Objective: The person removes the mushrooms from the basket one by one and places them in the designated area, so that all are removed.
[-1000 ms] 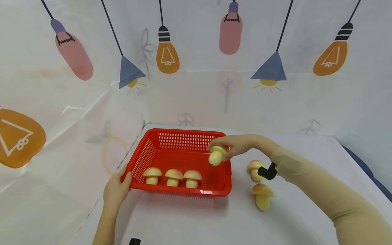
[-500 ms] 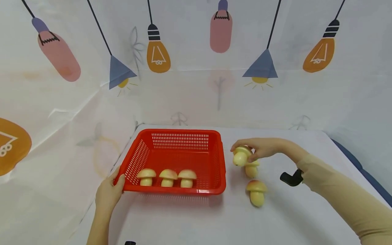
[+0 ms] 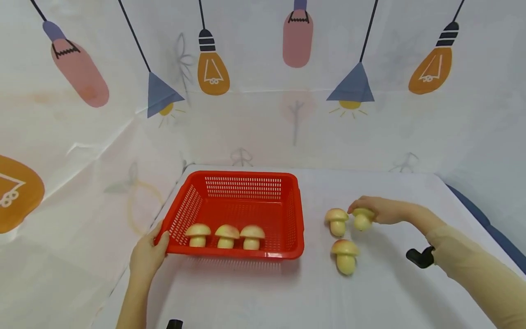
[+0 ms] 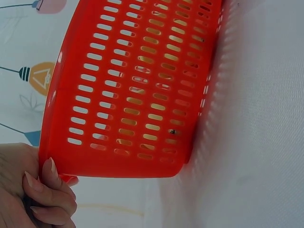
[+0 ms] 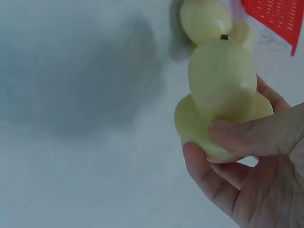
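From my station I see the right hand point(image 3: 381, 210) pinching a mushroom point(image 3: 362, 219).
I have it toward the right edge of the table point(image 3: 312, 297), beside two loose mushrooms point(image 3: 346, 263); the left hand point(image 3: 146, 255) grips the near-left corner of the red basket point(image 3: 240, 254), three mushrooms point(image 3: 226, 234) inside its near wall.

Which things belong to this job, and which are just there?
Seem part of it:
red slotted plastic basket, left hand gripping it
yellow round-capped mushroom in right hand
three matching mushrooms inside
two mushrooms outside

Just there:
white backdrop printed with lamps
curved black wrist attachment
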The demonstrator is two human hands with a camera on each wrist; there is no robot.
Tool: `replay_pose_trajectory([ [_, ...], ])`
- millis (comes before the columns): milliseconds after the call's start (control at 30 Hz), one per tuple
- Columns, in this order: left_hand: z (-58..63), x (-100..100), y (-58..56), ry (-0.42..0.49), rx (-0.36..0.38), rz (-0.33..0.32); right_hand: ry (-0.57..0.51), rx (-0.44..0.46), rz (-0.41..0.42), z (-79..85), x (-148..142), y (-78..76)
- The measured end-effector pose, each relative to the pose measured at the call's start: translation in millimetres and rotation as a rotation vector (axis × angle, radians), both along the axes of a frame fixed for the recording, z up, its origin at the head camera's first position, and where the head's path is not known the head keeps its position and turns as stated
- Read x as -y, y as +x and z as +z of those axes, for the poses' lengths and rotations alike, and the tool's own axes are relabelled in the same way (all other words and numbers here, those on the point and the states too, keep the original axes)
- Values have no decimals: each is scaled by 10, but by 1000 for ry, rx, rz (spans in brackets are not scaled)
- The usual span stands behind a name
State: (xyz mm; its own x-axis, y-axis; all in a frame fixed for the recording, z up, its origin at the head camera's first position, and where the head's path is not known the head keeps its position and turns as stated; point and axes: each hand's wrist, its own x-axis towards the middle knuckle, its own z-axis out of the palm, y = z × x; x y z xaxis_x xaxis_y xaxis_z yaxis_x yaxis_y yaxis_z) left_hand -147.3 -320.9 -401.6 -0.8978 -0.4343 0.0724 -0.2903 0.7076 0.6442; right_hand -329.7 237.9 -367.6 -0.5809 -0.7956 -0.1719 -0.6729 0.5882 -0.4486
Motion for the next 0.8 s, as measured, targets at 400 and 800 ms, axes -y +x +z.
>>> replay_pose_trajectory([
  [400, -24, 88, 45, 22, 49, 21, 89, -124, -5, -319, -29, -45],
  [800, -21, 28, -37, 17, 28, 14, 212, -142, -101, -340, -102, 32],
])
